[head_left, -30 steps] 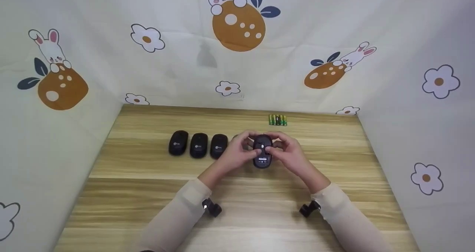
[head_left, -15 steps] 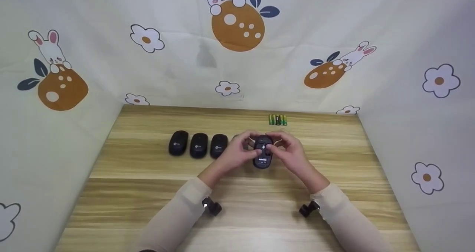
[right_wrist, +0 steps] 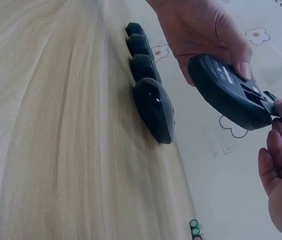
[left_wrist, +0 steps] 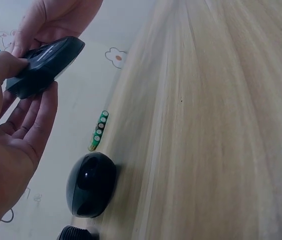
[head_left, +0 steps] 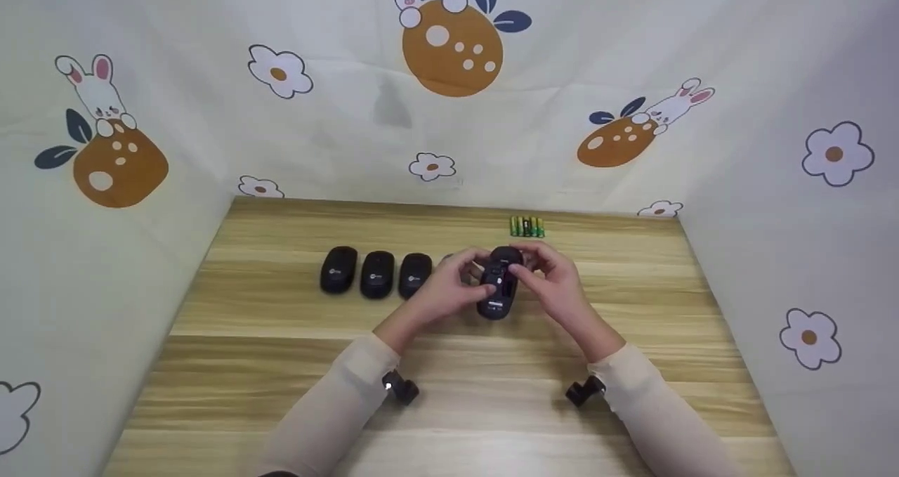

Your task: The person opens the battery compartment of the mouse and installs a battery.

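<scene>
A black computer mouse point(head_left: 496, 298) is held underside up above the table, its label showing. My left hand point(head_left: 449, 280) grips it from the left, thumb on the underside and fingers beneath. My right hand point(head_left: 551, 273) is at the mouse's far end; in the right wrist view its thumb and finger pinch a small dark battery cover point(right_wrist: 269, 106), lifted from the body. Beside that piece the battery compartment point(right_wrist: 252, 91) shows as a dark slot. The left wrist view shows the same mouse point(left_wrist: 48, 65) tilted between both hands.
Three black mice, one of them the leftmost mouse point(head_left: 338, 271), stand in a row left of my hands. Another mouse point(right_wrist: 153, 110) is mostly hidden behind my left hand in the head view. Several green batteries point(head_left: 527, 227) stand side by side near the table's back edge.
My right hand has shifted slightly up and right. The cover has come away toward the mouse's far end, showing more of the compartment. The mouse has tilted a little; the left hand stays.
</scene>
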Available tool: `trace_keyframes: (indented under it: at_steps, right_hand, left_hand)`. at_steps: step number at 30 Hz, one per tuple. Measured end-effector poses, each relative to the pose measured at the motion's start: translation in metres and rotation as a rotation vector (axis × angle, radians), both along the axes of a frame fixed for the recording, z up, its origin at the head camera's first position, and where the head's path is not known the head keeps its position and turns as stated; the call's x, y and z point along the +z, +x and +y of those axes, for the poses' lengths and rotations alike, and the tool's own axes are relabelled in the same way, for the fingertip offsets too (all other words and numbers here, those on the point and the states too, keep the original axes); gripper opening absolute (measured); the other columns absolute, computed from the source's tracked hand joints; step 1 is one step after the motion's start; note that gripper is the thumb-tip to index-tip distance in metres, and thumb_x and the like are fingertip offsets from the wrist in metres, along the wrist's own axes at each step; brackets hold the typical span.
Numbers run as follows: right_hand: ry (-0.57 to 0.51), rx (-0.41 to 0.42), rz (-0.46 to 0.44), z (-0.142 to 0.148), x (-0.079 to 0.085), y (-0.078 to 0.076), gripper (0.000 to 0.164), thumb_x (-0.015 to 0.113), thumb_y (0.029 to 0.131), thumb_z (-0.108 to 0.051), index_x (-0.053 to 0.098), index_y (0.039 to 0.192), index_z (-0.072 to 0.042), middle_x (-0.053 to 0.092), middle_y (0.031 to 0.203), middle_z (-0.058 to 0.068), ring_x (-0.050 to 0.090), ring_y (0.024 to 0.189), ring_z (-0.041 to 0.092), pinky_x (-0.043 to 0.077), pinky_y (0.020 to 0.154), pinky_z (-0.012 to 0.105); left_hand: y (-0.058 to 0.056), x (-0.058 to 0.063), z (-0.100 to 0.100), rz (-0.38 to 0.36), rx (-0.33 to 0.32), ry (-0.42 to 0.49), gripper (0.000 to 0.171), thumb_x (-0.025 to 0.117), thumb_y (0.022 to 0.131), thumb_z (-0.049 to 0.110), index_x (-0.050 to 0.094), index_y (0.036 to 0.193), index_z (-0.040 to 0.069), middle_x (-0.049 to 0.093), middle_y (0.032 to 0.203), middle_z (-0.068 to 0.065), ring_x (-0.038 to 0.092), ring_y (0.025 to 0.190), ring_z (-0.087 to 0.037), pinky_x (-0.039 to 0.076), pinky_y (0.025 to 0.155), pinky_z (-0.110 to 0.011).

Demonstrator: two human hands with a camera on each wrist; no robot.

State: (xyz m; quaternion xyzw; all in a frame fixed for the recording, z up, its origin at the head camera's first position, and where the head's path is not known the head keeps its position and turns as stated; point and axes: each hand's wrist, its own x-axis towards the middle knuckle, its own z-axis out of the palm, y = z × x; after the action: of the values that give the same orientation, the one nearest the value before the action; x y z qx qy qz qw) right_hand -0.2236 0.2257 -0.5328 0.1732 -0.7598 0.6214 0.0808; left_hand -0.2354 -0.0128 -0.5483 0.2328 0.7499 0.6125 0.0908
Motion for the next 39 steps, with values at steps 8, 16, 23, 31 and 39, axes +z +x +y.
trace_keyframes:
  at_steps: [8, 16, 23, 31, 39]
  right_hand:
    - [-0.078, -0.003, -0.039, 0.003, 0.003, -0.005, 0.034, 0.079, 0.100, 0.002, 0.075, 0.134, 0.002, 0.075, 0.094, 0.008, 0.067, 0.082, 0.016, 0.058, 0.073, 0.023]
    - [-0.091, -0.040, -0.051, 0.014, 0.003, -0.010, 0.035, 0.077, 0.100, 0.005, 0.075, 0.134, 0.004, 0.074, 0.091, 0.007, 0.067, 0.077, 0.015, 0.056, 0.067, 0.022]
    - [-0.063, -0.042, -0.081, 0.026, 0.002, -0.014, 0.032, 0.079, 0.100, 0.000, 0.078, 0.133, 0.001, 0.072, 0.090, 0.009, 0.065, 0.074, 0.017, 0.057, 0.065, 0.025]
    - [-0.004, -0.057, -0.120, 0.042, -0.002, -0.025, 0.032, 0.081, 0.099, 0.000, 0.077, 0.131, 0.004, 0.070, 0.090, 0.008, 0.064, 0.073, 0.012, 0.057, 0.065, 0.023]
    - [0.070, -0.075, -0.162, 0.066, -0.009, -0.040, 0.033, 0.081, 0.099, -0.001, 0.077, 0.132, 0.003, 0.068, 0.089, 0.011, 0.063, 0.071, 0.011, 0.055, 0.063, 0.024]
  left_hand:
    - [-0.002, -0.002, 0.000, 0.004, -0.033, 0.033, 0.047, 0.084, 0.093, 0.006, 0.070, 0.138, 0.007, 0.073, 0.130, -0.009, 0.071, 0.104, -0.025, 0.062, 0.097, -0.053]
    - [-0.001, 0.000, -0.002, -0.009, -0.003, 0.026, 0.048, 0.085, 0.093, 0.006, 0.070, 0.138, 0.008, 0.073, 0.128, -0.007, 0.071, 0.105, -0.025, 0.060, 0.100, -0.053]
    - [-0.002, -0.002, -0.002, -0.016, -0.006, 0.033, 0.047, 0.084, 0.093, 0.004, 0.071, 0.138, 0.009, 0.073, 0.125, -0.006, 0.071, 0.105, -0.024, 0.058, 0.101, -0.054]
    - [-0.004, -0.001, -0.002, -0.025, -0.004, 0.024, 0.048, 0.085, 0.093, 0.004, 0.071, 0.138, 0.009, 0.073, 0.124, -0.006, 0.071, 0.105, -0.024, 0.058, 0.103, -0.055]
    - [-0.005, -0.001, -0.002, -0.029, 0.004, 0.014, 0.048, 0.084, 0.092, 0.002, 0.071, 0.138, 0.008, 0.072, 0.123, -0.006, 0.070, 0.103, -0.021, 0.060, 0.099, -0.050]
